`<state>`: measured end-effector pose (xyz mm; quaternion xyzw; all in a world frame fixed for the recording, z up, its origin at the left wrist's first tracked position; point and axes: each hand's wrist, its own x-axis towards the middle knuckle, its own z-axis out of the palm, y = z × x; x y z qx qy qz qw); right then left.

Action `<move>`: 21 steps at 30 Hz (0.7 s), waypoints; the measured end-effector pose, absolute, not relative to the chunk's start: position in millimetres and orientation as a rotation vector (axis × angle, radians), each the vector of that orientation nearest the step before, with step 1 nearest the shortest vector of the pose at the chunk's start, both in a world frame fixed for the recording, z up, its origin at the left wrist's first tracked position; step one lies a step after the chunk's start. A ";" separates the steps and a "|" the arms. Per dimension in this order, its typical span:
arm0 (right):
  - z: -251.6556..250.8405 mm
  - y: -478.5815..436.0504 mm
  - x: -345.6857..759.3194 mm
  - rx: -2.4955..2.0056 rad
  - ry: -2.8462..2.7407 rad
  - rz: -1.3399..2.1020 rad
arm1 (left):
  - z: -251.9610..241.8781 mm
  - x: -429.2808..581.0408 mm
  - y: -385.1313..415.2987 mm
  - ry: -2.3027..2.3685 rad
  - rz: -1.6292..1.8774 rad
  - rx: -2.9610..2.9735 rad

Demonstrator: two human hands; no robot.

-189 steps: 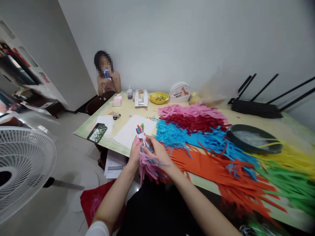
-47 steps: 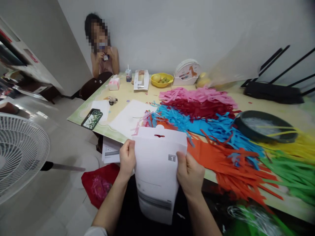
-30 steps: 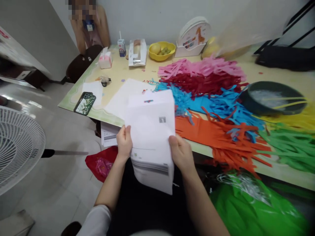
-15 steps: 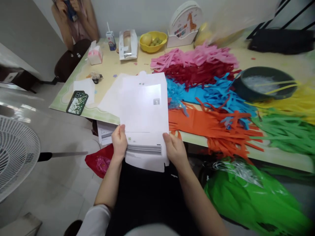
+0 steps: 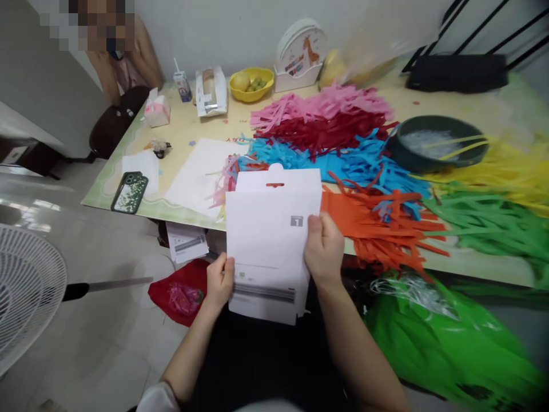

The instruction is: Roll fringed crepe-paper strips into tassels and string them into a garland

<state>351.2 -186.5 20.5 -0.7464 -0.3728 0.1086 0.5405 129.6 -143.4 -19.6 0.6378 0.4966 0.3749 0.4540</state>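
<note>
A white cardboard box (image 5: 266, 243), flattish, with a printed grey number and stripes, is held in front of my body at the table's front edge. My left hand (image 5: 219, 280) pinches its lower left edge, thumb on the front. On the right edge, higher up, my right hand (image 5: 325, 247) grips it with the fingers behind. A top flap (image 5: 295, 178) with a hanging slot sticks up at the far end. Behind the box, thin multicoloured strips (image 5: 223, 186) lie by a white paper sheet (image 5: 197, 171).
Fringed cut strips in pink (image 5: 326, 106), blue (image 5: 355, 160), orange (image 5: 377, 217) and green (image 5: 484, 229) cover the table's right side, near a dark bowl (image 5: 476, 154). A phone (image 5: 130, 191) lies left. A fan (image 5: 30, 292) and green bag (image 5: 437, 343) flank me. Someone sits behind the table.
The box has come lower and to the right in the view, and its slotted top flap now shows. My right hand has moved up along its edge. The view has shifted slightly.
</note>
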 end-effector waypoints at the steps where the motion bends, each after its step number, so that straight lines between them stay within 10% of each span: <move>1: 19.4 -186.5 348.3 -1.787 -0.917 0.263 | -15.6 132.1 -140.2 1.212 0.955 1.480; 21: 7.9 -196.7 324.6 -1.400 -0.527 0.473 | 29.8 163.9 -121.5 1.101 1.269 0.797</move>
